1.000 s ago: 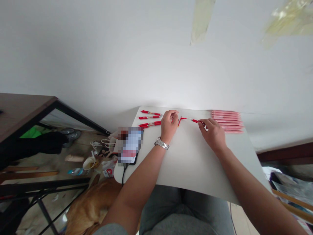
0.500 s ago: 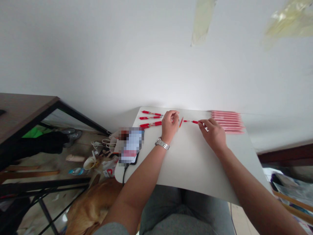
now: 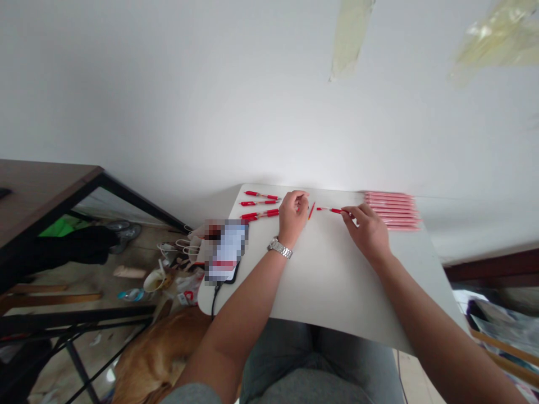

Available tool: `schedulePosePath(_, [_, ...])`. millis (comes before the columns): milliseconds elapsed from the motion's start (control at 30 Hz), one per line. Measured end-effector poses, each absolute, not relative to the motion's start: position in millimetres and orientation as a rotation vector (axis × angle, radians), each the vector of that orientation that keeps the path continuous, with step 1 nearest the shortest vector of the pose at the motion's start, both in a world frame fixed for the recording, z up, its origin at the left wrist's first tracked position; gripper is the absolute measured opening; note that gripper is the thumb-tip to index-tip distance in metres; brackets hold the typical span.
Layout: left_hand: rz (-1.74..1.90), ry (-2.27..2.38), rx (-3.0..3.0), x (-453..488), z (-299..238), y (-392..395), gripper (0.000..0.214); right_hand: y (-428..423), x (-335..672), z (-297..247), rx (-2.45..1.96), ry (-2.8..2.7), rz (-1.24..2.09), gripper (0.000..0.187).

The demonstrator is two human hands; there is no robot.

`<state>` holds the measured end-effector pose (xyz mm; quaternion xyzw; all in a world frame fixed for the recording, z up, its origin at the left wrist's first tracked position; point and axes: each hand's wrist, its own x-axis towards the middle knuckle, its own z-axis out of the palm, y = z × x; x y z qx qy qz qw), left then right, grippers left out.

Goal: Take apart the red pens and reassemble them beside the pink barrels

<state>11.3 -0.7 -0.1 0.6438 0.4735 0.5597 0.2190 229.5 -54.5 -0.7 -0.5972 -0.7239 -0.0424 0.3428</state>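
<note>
My left hand (image 3: 291, 213), with a metal watch on its wrist, is curled at the far side of the white table (image 3: 332, 280), its fingertips pinching one end of a thin red pen part (image 3: 311, 211). My right hand (image 3: 367, 229) is closed on the end of a red pen piece (image 3: 332, 210) that points left toward that part; a small gap separates the two pieces. Three assembled red pens (image 3: 260, 203) lie in a row just left of my left hand.
A stack of pink tubes (image 3: 391, 210) lies at the table's far right. A phone (image 3: 225, 249) with a cable sits at the left edge. A dog (image 3: 155, 359) lies on the floor below, beside cups and clutter. A dark desk (image 3: 37, 191) stands at left.
The two red pieces were joined a second ago and are now pulled apart. Both hands have barely shifted since.
</note>
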Motion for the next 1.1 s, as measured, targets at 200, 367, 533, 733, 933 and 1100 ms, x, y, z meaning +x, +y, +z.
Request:
schedulePosePath(200, [1.555,1.308,1.766,11.3,0.5,-0.2,0.014,-54.0,229.8,-2.9,-1.533,-1.937,-0.099,0.031])
schedulePosePath(367, [1.550,1.305,1.769,11.9,2.0,-0.8,0.014,-54.5,230.1,-1.9,-1.509,-1.954,-0.102,0.031])
schedulePosePath(533, [1.561,1.310,1.770,12.5,1.8,-0.6,0.014,-55.4,230.0,-0.8,-1.532,-1.959,-0.179,0.033])
schedulePosePath(733, [1.557,1.311,1.765,11.1,0.4,-0.1,0.014,-55.6,229.2,-1.3,-1.538,-1.962,-0.139,0.035])
schedulePosePath(933, [1.560,1.312,1.767,11.2,0.9,-0.5,0.013,-57.4,226.9,2.8,-1.525,-1.929,-0.143,0.032])
schedulePosePath(1100, [1.562,1.307,1.769,11.4,1.7,-1.1,0.014,-58.7,225.3,5.0,-1.538,-1.900,-0.128,0.032])
